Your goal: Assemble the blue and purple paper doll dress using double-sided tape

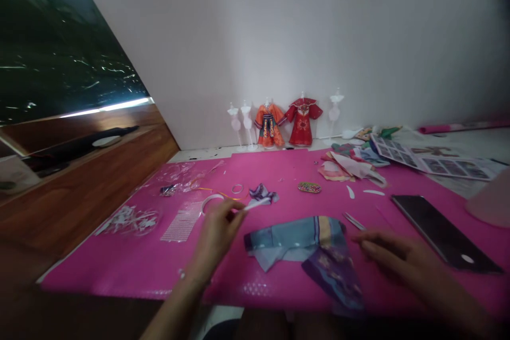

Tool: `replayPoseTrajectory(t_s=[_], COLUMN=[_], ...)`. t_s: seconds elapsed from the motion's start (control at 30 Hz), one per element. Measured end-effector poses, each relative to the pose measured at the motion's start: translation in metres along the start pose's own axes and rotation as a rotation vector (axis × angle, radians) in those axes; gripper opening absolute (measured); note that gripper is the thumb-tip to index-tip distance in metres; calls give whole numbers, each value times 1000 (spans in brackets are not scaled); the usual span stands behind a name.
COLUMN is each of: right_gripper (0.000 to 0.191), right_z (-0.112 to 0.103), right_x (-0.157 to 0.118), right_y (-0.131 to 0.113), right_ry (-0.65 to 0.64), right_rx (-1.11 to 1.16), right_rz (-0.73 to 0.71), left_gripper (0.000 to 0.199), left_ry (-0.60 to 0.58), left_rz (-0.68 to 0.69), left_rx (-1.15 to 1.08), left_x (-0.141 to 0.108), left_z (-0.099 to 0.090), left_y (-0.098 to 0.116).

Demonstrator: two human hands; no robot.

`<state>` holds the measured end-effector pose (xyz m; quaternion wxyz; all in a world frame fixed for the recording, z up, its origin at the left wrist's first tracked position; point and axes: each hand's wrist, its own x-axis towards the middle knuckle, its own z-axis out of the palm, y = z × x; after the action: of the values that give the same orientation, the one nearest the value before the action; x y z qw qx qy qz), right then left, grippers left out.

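Observation:
My left hand (220, 226) is closed, pinching a thin white strip (258, 203) that points right over the pink mat. Behind the strip lies a small crumpled purple-and-white cloth (263, 193). My right hand (392, 256) hovers at the right with its fingers stretched out and nothing visible in them. Just beyond its fingertips are metal tweezers (354, 221). Between both hands rests a doll-size garment, with a blue-grey part (287, 236) and a patterned purple part (332, 273). A white tape roll (211, 203) sits partly behind my left hand.
Doll stands line the wall, two wearing an orange robe (269, 125) and a red dress (303, 122). At right lie a black phone-like slab (442, 231), cloth pieces (350, 166) and a printed sheet (434, 162). A bead sheet (182, 222) and bagged white pieces (129, 220) are left.

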<state>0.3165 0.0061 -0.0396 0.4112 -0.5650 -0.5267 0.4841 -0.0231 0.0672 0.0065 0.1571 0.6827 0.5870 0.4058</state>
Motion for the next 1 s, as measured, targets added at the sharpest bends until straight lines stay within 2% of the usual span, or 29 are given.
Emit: replayPoseTrajectory(t_s=[0.07, 0.17, 0.23, 0.33, 0.5, 0.6, 0.7, 0.83, 1.0], right_gripper=[41, 39, 38, 38, 42, 42, 41, 39, 43], right_z=[-6, -10, -9, -5, -3, -3, -3, 3, 10], right_x=[-5, -10, -13, -16, -21, -21, -23, -27, -33], right_y=[12, 22, 25, 27, 30, 34, 38, 35, 31], right_ry=[-12, -10, 24, 17, 14, 17, 13, 19, -49], right_rx=[-93, -182, -219, -256, -277, -316, -318, -301, -294], right_rz=[-19, -55, -71, -70, -33, -35, -43, -81, -97], left_gripper=[14, 14, 17, 18, 22, 24, 25, 25, 24], left_ry=[114, 182, 172, 98, -70, -123, -95, 16, 93], left_rz=[-55, -177, -257, -349, -466, -485, -471, -409, -252], left_rx=[160, 424, 568, 716, 835, 851, 849, 797, 597], left_x=[10, 22, 27, 31, 33, 32, 31, 29, 13], left_z=[-30, -68, -85, -96, -91, -84, -78, -68, -40], left_y=[-29, -68, -87, -108, -130, -135, -131, -115, -84])
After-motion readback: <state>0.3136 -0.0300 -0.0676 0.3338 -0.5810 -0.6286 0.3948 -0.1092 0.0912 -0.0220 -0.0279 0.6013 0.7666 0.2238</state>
